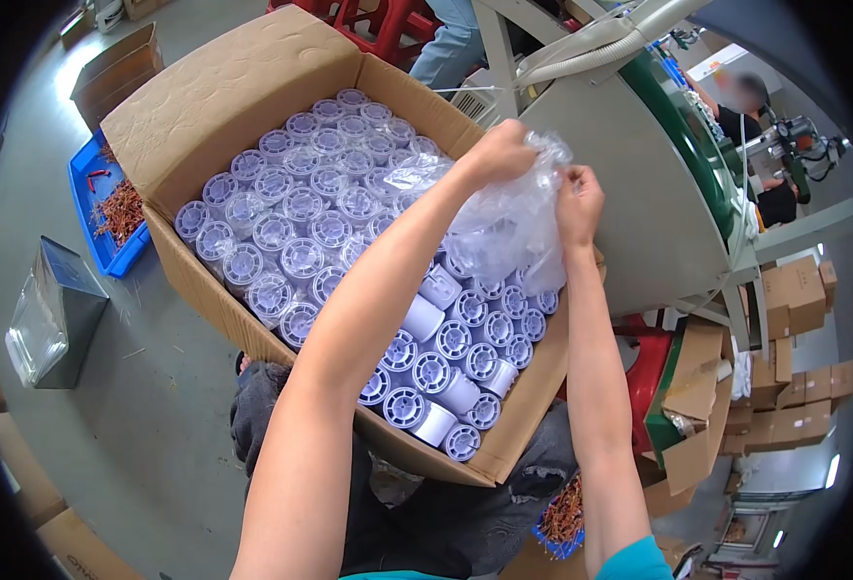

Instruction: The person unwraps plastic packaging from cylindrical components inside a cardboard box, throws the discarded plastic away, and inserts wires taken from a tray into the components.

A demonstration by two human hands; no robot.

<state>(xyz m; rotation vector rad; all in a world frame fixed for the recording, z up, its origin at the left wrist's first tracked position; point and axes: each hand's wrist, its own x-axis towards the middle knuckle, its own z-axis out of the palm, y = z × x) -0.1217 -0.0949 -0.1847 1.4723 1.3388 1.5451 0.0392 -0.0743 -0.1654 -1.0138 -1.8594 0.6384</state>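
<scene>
A large open cardboard box (223, 300) is filled with rows of white plastic spools (331, 228). Clear plastic film covers many of the spools at the back and left; those near the front right corner are uncovered, and a few lie tilted or on their sides. Over the box's right part, my left hand (506, 152) is closed on a crumpled clear plastic bag (504, 227). My right hand (579, 198) pinches the same bag at its right edge. The bag hangs between and below both hands, hiding some spools.
On the floor at left are a blue tray (109, 253) of reddish-brown pieces and a metal tin (64, 319). A grey machine panel (649, 184) stands close at right. Cardboard boxes (794, 290) are stacked beyond it. Two other people are partly visible at the back.
</scene>
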